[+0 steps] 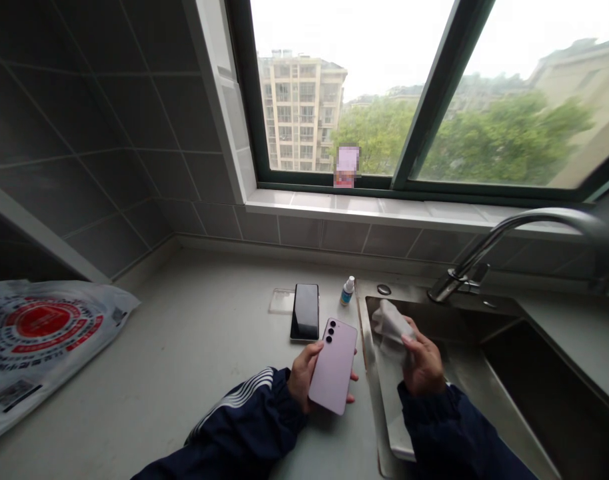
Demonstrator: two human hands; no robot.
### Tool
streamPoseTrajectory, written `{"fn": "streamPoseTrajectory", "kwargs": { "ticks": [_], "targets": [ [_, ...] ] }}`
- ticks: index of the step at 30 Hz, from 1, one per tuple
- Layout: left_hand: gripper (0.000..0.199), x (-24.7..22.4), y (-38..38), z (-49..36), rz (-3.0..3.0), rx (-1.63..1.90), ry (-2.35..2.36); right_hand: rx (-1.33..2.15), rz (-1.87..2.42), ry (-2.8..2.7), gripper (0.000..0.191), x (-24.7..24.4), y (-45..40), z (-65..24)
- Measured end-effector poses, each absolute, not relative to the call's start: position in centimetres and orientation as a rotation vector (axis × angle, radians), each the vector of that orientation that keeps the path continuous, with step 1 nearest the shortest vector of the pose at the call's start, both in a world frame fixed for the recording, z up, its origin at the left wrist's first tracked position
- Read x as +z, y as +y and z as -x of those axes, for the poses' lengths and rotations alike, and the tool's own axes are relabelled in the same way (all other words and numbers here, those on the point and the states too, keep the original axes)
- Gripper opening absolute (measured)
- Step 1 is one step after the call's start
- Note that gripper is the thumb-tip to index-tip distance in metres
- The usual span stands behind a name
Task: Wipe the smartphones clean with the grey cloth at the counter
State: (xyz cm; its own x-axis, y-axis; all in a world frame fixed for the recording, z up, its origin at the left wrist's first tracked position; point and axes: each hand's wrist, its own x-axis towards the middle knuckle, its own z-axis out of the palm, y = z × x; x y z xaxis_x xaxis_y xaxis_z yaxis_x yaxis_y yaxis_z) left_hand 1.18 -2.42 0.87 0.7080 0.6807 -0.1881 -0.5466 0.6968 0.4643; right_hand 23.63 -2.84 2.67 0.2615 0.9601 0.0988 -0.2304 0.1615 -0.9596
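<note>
A light purple smartphone (333,370) rests in my left hand (303,375), its back with the camera lenses facing up. My left thumb lies on one edge and the fingertips show past the other edge. Over the sink's left part, my right hand (425,365) pinches a crumpled pale grey cloth (392,325). Just beyond the held phone, a second phone (305,312) with a dark screen lies face up on the counter. Partly under it is a clear phone case (281,301). A small spray bottle (347,291) with a white cap stands upright to its right.
A steel sink (402,451) with a curved faucet (489,243) is set into the counter (209,320) at the right. On the left lies a white plastic bag (49,333) with red print. Behind the counter, a window (384,133) sits above a tiled ledge.
</note>
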Motion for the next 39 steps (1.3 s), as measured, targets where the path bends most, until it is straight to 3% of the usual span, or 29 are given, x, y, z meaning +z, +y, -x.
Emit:
{"fn": "streamPoseTrajectory", "kwargs": {
  "ticks": [4, 10, 15, 24, 32, 39],
  "targets": [
    [0.064, 0.5, -2.7, -1.5, -0.370, 0.628, 0.333, 0.918, 1.075, -1.181, 0.019, 3.6, -4.5, -21.8],
    [0.057, 0.5, -2.7, -2.0, -0.214, 0.770, 0.360, 0.603, 0.798, -2.192, 0.011, 2.8, -6.7, -18.2],
    [0.072, 1.3, -2.6, -2.2, -0.144, 0.709, 0.272, 0.454, 0.788, -2.325, 0.034, 2.0, -6.2, -18.2],
    [0.071, 0.7, -2.6, -2.2, -0.366, 0.744, 0.224, 0.116, 1.026, -2.542, 0.075, 0.5, -5.6, -18.2],
    [0.082, 1.1, -3.1, -2.1, -0.529, 0.661, 0.258, 0.020, 1.176, -2.458, 0.077, 0.1, -5.1, -18.7],
    [0.079, 0.7, -2.9, -2.2, -0.347, 0.786, 0.230, 0.064, 1.060, -2.572, 0.081, -0.2, -6.0, -17.6]
  ]
}}
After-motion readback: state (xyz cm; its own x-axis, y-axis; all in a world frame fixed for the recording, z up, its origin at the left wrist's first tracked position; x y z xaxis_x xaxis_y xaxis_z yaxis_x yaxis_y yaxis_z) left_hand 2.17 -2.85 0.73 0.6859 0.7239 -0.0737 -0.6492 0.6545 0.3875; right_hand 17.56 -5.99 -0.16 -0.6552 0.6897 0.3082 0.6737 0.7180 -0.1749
